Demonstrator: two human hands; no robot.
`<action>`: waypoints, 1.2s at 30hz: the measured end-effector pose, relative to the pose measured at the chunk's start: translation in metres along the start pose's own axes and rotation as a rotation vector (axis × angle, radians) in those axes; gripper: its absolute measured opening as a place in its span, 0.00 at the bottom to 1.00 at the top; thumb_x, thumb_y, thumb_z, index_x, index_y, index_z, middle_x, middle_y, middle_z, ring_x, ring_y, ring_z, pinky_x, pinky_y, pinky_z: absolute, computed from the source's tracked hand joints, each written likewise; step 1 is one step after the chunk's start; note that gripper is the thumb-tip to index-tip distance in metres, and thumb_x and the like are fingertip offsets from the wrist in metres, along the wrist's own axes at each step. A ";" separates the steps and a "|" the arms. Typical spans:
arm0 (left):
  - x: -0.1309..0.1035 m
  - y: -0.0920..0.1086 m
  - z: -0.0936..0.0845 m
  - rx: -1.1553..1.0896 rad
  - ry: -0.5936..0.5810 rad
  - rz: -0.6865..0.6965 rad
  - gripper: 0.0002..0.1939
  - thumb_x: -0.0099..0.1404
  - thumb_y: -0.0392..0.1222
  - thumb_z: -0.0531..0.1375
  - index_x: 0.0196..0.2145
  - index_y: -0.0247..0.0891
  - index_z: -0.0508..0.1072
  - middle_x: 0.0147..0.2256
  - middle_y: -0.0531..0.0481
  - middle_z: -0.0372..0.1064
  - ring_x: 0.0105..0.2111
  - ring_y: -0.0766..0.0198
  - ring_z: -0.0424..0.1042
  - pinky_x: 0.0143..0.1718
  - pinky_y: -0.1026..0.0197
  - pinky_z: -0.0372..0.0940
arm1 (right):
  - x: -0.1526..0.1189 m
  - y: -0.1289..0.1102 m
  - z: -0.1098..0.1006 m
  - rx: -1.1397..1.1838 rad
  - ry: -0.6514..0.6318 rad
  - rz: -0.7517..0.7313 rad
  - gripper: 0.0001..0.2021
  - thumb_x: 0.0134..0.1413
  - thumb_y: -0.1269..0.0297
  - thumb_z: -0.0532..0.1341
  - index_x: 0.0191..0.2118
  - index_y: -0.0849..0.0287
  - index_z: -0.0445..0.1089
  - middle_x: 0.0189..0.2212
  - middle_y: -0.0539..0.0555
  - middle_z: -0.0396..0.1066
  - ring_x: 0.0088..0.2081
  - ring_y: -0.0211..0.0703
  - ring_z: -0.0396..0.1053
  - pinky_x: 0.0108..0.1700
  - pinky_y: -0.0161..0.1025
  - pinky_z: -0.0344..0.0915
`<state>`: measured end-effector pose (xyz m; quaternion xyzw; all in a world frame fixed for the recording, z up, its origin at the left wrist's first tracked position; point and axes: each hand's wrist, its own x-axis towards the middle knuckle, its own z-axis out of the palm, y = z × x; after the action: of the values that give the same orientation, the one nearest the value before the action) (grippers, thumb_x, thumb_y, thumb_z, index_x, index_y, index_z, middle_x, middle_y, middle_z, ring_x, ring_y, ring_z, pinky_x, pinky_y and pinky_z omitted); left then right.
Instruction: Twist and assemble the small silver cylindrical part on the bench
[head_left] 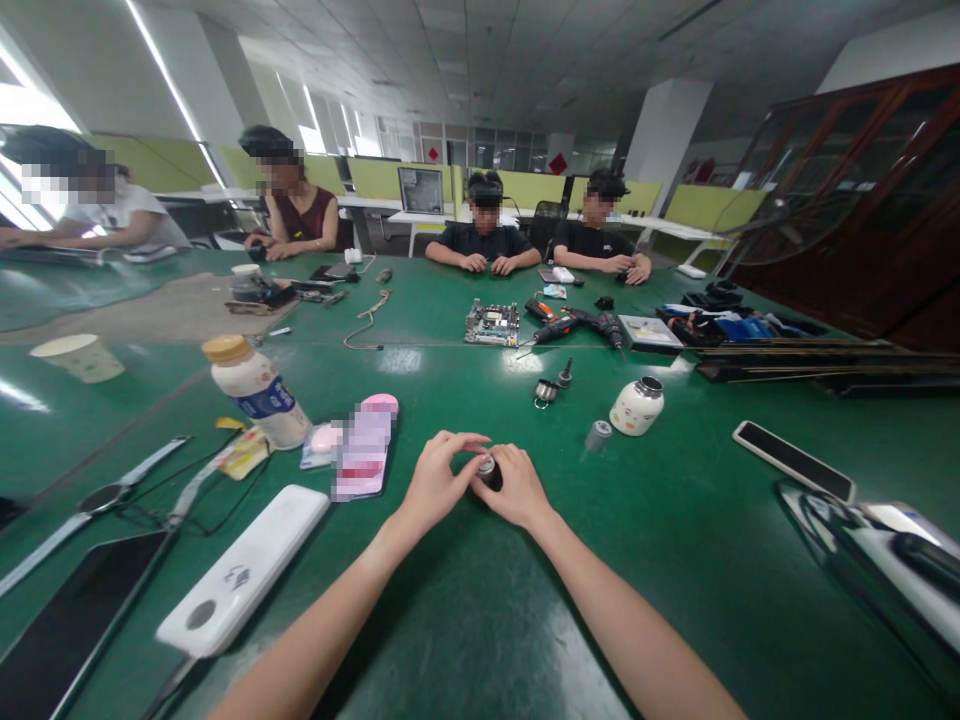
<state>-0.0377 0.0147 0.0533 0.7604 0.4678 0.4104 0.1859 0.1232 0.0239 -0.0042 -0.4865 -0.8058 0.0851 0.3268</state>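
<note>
A person's right hand (516, 487) curls around a small grey metal cylinder (486, 466) on a glossy green table (480, 610), while the left hand (442, 478) arches against it, thumb at its top, whether gripping or only touching cannot be told. Just to the right stand a similar grey cylinder (598, 436) and a white, face-patterned bottle (637, 408). Farther out lie a pink-cased phone (369, 440) leftward, a circuit board (492, 323) and a cordless drill (606, 328) ahead.
</note>
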 end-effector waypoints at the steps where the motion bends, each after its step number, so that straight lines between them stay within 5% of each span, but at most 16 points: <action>1: 0.001 -0.002 -0.003 -0.001 0.007 -0.001 0.11 0.63 0.37 0.60 0.45 0.43 0.74 0.37 0.51 0.78 0.42 0.57 0.73 0.46 0.53 0.64 | 0.000 0.000 -0.001 0.003 -0.005 0.000 0.09 0.55 0.58 0.62 0.37 0.57 0.65 0.35 0.53 0.71 0.39 0.48 0.67 0.41 0.42 0.60; 4: 0.006 -0.012 -0.013 0.019 -0.036 -0.048 0.10 0.62 0.38 0.61 0.43 0.43 0.75 0.37 0.50 0.79 0.40 0.57 0.75 0.45 0.53 0.65 | 0.000 -0.001 -0.002 0.004 -0.007 0.010 0.09 0.56 0.57 0.62 0.36 0.56 0.64 0.34 0.53 0.71 0.39 0.47 0.66 0.41 0.42 0.59; 10: 0.005 -0.036 -0.016 -0.065 -0.306 -0.231 0.11 0.57 0.35 0.64 0.39 0.41 0.75 0.32 0.52 0.80 0.35 0.57 0.79 0.42 0.58 0.69 | 0.000 -0.002 -0.003 0.019 -0.004 0.009 0.09 0.55 0.57 0.62 0.36 0.56 0.65 0.34 0.53 0.70 0.38 0.47 0.66 0.41 0.41 0.59; 20: 0.002 -0.039 -0.014 -0.092 -0.399 -0.200 0.17 0.52 0.34 0.66 0.42 0.40 0.77 0.34 0.50 0.81 0.38 0.57 0.79 0.44 0.58 0.69 | 0.000 -0.001 -0.002 0.011 -0.005 0.011 0.09 0.55 0.57 0.63 0.37 0.57 0.65 0.33 0.52 0.70 0.38 0.47 0.66 0.40 0.41 0.59; 24: 0.002 -0.035 -0.012 -0.067 -0.347 -0.197 0.13 0.55 0.35 0.65 0.39 0.41 0.77 0.31 0.52 0.80 0.36 0.57 0.80 0.44 0.56 0.69 | 0.000 -0.002 -0.003 0.001 -0.004 0.003 0.09 0.55 0.58 0.63 0.37 0.56 0.65 0.33 0.52 0.70 0.38 0.46 0.66 0.40 0.41 0.59; 30: 0.000 -0.011 -0.003 -0.116 0.027 -0.108 0.09 0.62 0.40 0.62 0.41 0.41 0.75 0.39 0.49 0.79 0.39 0.58 0.78 0.46 0.55 0.69 | 0.000 -0.002 -0.002 -0.010 -0.007 -0.005 0.08 0.56 0.58 0.61 0.38 0.57 0.65 0.34 0.54 0.71 0.39 0.48 0.66 0.42 0.42 0.60; 36: -0.008 0.001 0.009 -0.008 0.014 0.011 0.05 0.63 0.39 0.62 0.37 0.42 0.76 0.35 0.51 0.79 0.38 0.59 0.76 0.43 0.56 0.68 | -0.001 -0.002 -0.002 -0.020 -0.037 -0.008 0.09 0.53 0.63 0.62 0.41 0.57 0.67 0.36 0.54 0.72 0.40 0.49 0.67 0.42 0.43 0.60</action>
<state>-0.0314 0.0082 0.0450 0.7593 0.4632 0.4185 0.1835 0.1230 0.0221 -0.0020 -0.4848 -0.8145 0.0846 0.3071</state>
